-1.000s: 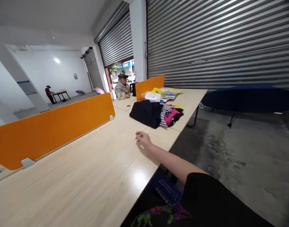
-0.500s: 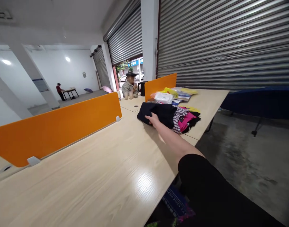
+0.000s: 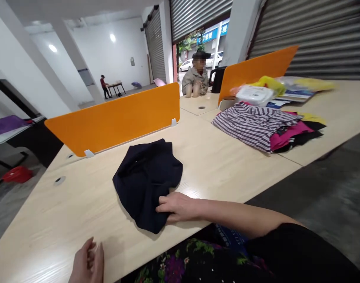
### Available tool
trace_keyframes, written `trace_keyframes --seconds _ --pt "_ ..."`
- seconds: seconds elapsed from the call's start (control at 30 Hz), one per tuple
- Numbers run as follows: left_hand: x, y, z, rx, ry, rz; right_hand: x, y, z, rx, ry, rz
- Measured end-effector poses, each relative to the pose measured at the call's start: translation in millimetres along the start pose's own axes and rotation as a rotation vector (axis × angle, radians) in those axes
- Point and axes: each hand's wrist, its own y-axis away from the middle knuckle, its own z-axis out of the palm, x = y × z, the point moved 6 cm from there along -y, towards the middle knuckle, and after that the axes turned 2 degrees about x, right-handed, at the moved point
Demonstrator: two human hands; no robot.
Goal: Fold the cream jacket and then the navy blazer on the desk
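Observation:
A dark navy garment (image 3: 147,177) lies crumpled on the wood-grain table in front of me. My right hand (image 3: 178,206) grips its near right edge, fingers closed on the cloth. Lower left, my left hand (image 3: 90,261) rests by the table's front edge, holding nothing. Its fingers are loosely curled, with the thumb apart from them, and it does not touch the garment. Farther right sits a pile of clothes, a striped garment (image 3: 247,124) on top, with a pink garment (image 3: 291,133) and black cloth showing below.
Orange dividers (image 3: 117,118) stand along the table (image 3: 215,165). Behind the clothes are a white package (image 3: 254,94), a brown-lidded container (image 3: 228,103) and yellow plastic bags (image 3: 269,84). A person in a cap (image 3: 194,76) sits at the far end; another person (image 3: 105,86) stands at a distant table.
My right hand has brought the navy garment off the pile, leftward and nearer to me, uncovering the striped garment. My left hand has come into view. The view has turned right-to-left.

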Motion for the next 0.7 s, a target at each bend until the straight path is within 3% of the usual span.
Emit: trace_keyframes --seconds 0.07,0.2,0.27,0.33,0.43,0.5,0.53,0.6,0.67,0.7 --pt "29.8 -10.0 -2.4 0.045 -0.025 0.106 -10.5 1.8 2.9 0.018 0.065 -0.027" --pt "122.0 -35.0 2.5 0.155 -0.066 0.544 -33.2 -5.0 14.2 0.002 0.179 -0.039" --pt "153.6 -53.3 15.1 0.167 -0.120 0.587 -47.6 -11.1 23.3 -0.012 0.188 -0.072" --pt "168.5 -76.4 35.6 0.105 -0.214 0.524 -59.8 -16.8 32.4 -0.027 0.174 -0.106" --pt "158.0 -108.9 65.6 -0.097 -0.315 0.344 -68.2 -20.7 40.4 -0.044 0.145 -0.134" --pt "135.6 -120.3 66.0 -0.145 -0.223 0.245 -65.3 -19.0 39.7 -0.036 0.142 -0.127" --pt "120.5 -121.7 56.7 -0.094 -0.142 0.202 -61.3 -16.9 37.6 -0.025 0.147 -0.116" --pt "81.2 -111.5 22.1 0.136 0.006 0.105 -48.1 -10.6 31.4 0.007 0.171 -0.068" --pt "35.4 -82.5 -17.3 0.379 0.008 -0.020 -30.3 -2.6 24.4 0.045 0.205 0.007" --pt "15.3 -64.6 -31.3 0.412 -0.018 -0.061 -21.0 1.4 21.0 0.064 0.219 0.047"
